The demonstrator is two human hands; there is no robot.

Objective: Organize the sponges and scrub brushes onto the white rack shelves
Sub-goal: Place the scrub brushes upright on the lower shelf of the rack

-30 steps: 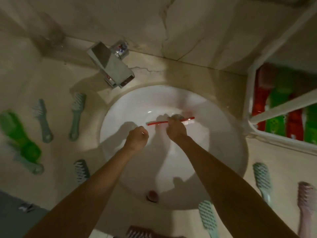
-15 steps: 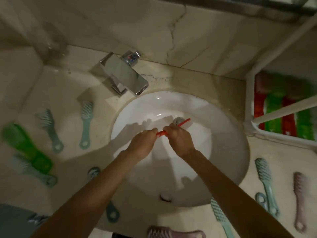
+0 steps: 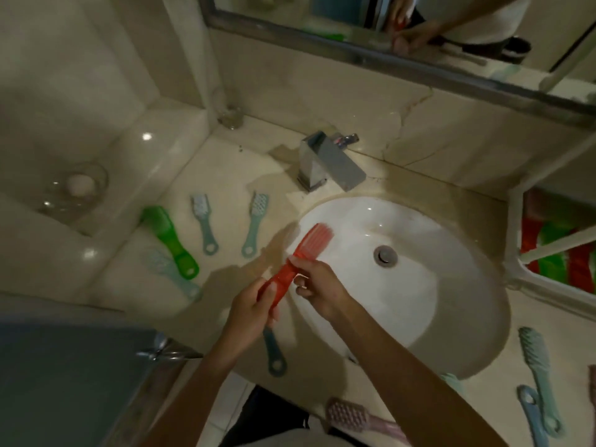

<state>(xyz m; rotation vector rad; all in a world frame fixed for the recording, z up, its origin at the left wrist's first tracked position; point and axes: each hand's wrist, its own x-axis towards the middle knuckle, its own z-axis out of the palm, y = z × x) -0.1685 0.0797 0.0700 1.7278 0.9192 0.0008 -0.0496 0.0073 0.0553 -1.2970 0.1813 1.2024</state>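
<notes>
A red scrub brush (image 3: pixel 301 253) is held over the left rim of the white sink (image 3: pixel 451 317), bristle end pointing up and right. My left hand (image 3: pixel 254 304) grips its handle from below. My right hand (image 3: pixel 317 283) pinches the brush near its middle. The white rack (image 3: pixel 514 240) stands at the right edge with red and green brushes (image 3: pixel 554 253) on its shelf. On the counter to the left lie a green brush (image 3: pixel 171 241) and two teal brushes (image 3: pixel 203 221) (image 3: pixel 254 221).
A chrome faucet (image 3: pixel 329 164) stands behind the sink. More brushes lie around the basin: a teal one (image 3: pixel 274 353) under my left wrist, a pink one (image 3: pixel 358 417) at the front, teal and blue ones (image 3: pixel 538 369) at the right. A mirror (image 3: pixel 419 33) hangs above.
The view has tilted up and shifted left. Both hands have carried the red brush from over the drain to the sink's left rim, and its broad side now faces me.
</notes>
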